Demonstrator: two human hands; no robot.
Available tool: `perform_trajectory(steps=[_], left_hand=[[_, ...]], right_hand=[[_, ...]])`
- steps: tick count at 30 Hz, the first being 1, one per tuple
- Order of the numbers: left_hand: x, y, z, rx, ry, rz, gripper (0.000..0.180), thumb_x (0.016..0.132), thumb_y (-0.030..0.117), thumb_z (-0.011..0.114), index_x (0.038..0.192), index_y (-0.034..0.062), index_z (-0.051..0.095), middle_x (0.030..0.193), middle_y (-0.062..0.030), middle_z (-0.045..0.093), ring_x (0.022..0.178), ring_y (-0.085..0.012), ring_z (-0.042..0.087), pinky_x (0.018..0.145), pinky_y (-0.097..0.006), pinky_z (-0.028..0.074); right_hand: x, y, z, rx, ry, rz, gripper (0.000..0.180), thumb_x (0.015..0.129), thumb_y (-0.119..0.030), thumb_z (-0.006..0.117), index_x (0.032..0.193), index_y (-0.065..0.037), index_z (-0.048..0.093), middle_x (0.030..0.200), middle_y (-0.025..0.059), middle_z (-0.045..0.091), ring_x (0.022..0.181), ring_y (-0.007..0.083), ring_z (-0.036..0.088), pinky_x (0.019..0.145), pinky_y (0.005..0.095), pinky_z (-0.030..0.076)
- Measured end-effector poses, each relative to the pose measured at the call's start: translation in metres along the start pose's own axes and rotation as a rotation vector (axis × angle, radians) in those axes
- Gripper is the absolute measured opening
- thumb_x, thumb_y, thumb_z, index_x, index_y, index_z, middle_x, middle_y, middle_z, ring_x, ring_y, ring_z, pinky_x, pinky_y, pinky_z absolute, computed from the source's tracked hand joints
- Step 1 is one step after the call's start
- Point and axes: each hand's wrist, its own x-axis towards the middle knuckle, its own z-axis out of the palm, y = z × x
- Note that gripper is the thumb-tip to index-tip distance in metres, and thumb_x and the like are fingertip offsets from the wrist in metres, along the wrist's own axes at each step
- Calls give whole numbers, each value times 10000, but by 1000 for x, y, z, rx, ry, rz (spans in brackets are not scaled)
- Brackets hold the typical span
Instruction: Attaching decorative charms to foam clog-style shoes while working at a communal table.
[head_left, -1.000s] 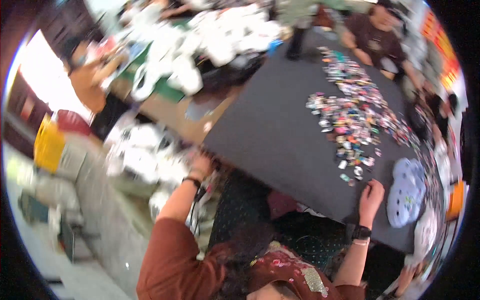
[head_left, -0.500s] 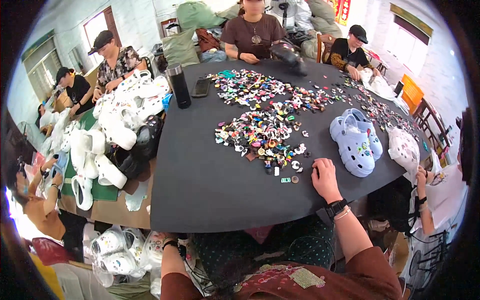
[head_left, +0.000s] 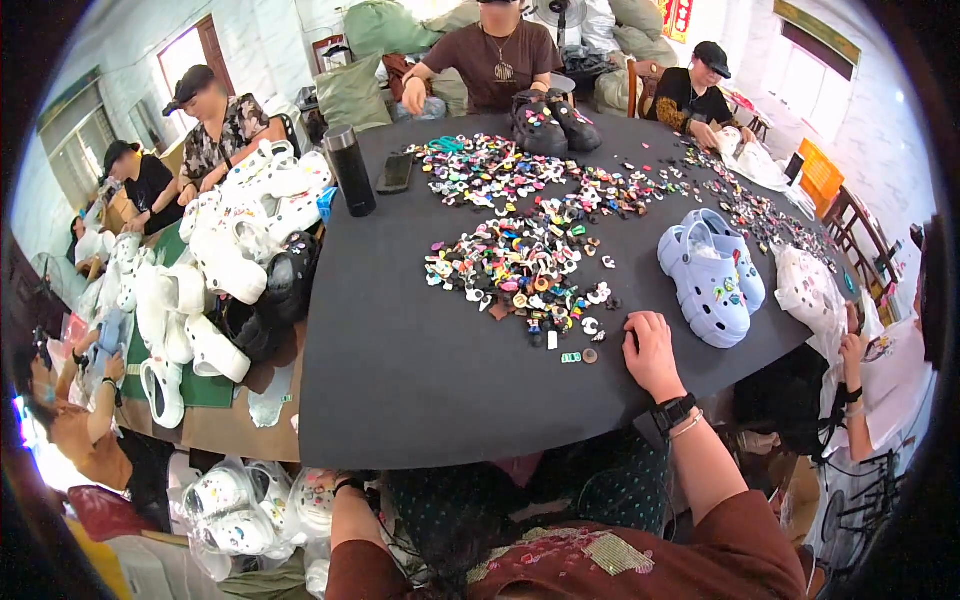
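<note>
Pale-blue clogs (head_left: 722, 322) are set as a pair on the dark worktop (head_left: 420, 370), toward the right end of its near edge, with small charms fixed to their uppers. To their left, the right hand (head_left: 652, 352) is rested near the same edge; its fingers are loosely bent and together, and whether anything small is covered by them cannot be told. The left hand (head_left: 338, 474) is mostly hidden below the left part of the near edge, beside bagged white clogs (head_left: 225, 495); how its fingers stand cannot be told. For so light a rest, the right hand is probably best laid softly, so that neither the clogs nor the loose charms (head_left: 520, 255), heaped from mid-worktop toward the far edge, are nudged. Lettering is borne by a small green tag (head_left: 571, 357) at the heap's near fringe; no label can be made out on the blue pair. By the far edge, black clogs (head_left: 540, 125) are stood, and beyond, on the wall, a red banner (head_left: 677, 18) is marked with characters.
</note>
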Motion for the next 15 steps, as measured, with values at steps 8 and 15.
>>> perform_trajectory(steps=[8, 15], left_hand=[[12, -6, 16, -271, 146, 156, 530, 945, 413, 550, 1404, 157, 478, 1438, -85, 472, 1295, -298, 429, 1021, -510, 356], [24, -29, 33, -530, 281, 287, 511, 938, 386, 572, 1375, 129, 511, 1398, -97, 509, 1243, -303, 477, 993, -479, 383]], right_hand=[[0, 4, -1, -10, 9, 9, 181, 783, -7, 605, 951, -38, 546, 1040, 119, 570, 1033, 327, 534, 885, 435, 427], [0, 3, -3, -13, 23, 5, 176, 781, -5, 607, 943, -38, 547, 1043, 121, 573, 1036, 327, 535, 889, 437, 427]])
